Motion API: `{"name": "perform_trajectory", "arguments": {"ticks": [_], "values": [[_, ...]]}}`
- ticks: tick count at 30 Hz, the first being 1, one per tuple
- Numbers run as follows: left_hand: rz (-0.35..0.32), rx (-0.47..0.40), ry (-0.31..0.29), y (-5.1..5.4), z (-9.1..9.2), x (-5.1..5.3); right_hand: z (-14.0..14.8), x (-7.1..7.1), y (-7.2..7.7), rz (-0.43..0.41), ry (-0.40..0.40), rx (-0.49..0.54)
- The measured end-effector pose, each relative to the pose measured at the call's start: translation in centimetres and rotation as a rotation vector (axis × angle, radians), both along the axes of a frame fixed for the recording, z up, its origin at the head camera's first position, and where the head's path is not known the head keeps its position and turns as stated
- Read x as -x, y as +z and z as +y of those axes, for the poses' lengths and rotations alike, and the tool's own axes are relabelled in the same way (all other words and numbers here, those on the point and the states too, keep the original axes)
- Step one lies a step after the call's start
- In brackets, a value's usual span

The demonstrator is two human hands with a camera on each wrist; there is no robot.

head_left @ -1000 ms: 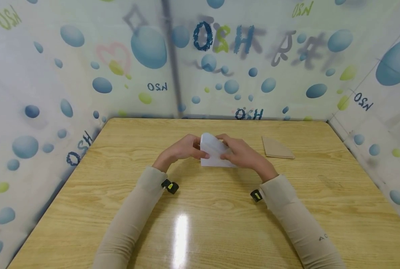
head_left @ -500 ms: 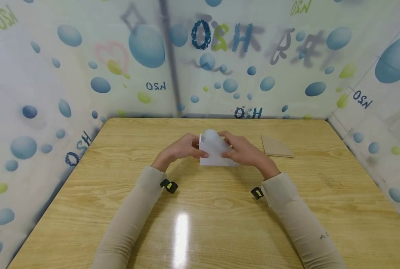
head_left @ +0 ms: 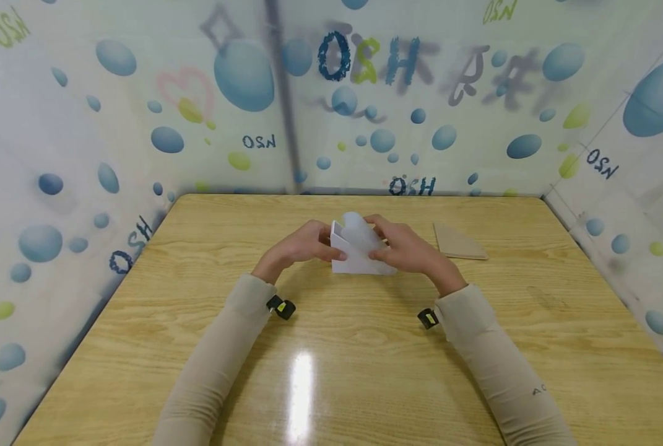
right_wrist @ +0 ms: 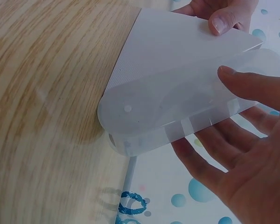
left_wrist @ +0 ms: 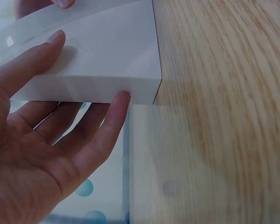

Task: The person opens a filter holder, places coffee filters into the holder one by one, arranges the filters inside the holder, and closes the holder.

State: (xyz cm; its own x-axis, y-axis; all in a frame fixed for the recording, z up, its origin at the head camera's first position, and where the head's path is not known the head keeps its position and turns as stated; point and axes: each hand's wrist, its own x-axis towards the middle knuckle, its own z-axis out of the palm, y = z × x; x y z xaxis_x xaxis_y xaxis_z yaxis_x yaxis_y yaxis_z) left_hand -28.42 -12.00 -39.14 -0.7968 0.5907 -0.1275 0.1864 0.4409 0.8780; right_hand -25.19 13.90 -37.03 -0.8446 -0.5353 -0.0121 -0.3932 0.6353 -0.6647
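A white box (head_left: 343,264) stands on the table between the hands, its upper left end showing an opening. My left hand (head_left: 301,243) grips that end, thumb on the near face; in the left wrist view the fingers of the left hand (left_wrist: 46,158) lie along the box's side (left_wrist: 107,51). A translucent case with rounded ends (right_wrist: 177,100) lies slanted, partly out of the box (right_wrist: 172,42). My right hand (head_left: 406,248) holds the case, thumb on one face and fingers on the other, as the right wrist view shows of the hand (right_wrist: 252,163).
A flat brown quarter-circle piece (head_left: 458,243) lies on the wooden table (head_left: 353,359), behind and right of the right hand. Patterned curtains (head_left: 381,111) with blue and green drops surround the table at the back and sides.
The case has tilted and shifted up and right relative to the box, and the gap at the box's upper left has widened. The right hand moved slightly right with it; the left kept its grip.
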Motion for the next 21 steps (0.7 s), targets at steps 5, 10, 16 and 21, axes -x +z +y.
{"name": "perform_trajectory", "arguments": {"ticks": [5,10,16,21], "values": [[-0.001,0.003,-0.006,-0.04,0.03,0.01,0.05,-0.13,0.15,-0.003,-0.003,0.003],[-0.007,-0.002,-0.001,0.0,-0.01,-0.04,0.1,-0.17,0.35,0.003,0.001,0.009],[-0.012,-0.012,-0.001,0.12,-0.05,-0.12,0.2,0.0,0.4,0.016,-0.002,0.004],[-0.012,-0.015,-0.003,-0.01,-0.04,-0.03,0.36,-0.01,0.55,0.015,0.0,0.007]]}}
